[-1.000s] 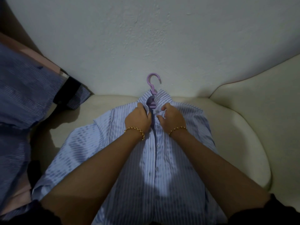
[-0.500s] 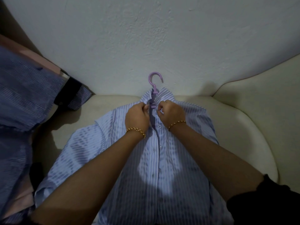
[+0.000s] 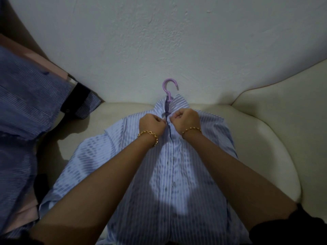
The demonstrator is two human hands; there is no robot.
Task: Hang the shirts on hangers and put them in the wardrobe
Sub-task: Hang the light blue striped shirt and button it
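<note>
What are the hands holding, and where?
The left hand and right hand each pinch the striped shirt by its front edges, below the collar.

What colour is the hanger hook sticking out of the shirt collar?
Light purple; the hanger hook shows clearly against the white wall in the head view.

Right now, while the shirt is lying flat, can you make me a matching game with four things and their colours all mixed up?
Things:
1. hanger
2. middle shirt
3. bracelet on the left wrist
4. sofa

Colours:
A. gold
B. cream
C. purple
D. light blue with white stripes

Right pairs: 1-C, 2-D, 3-A, 4-B.
</note>
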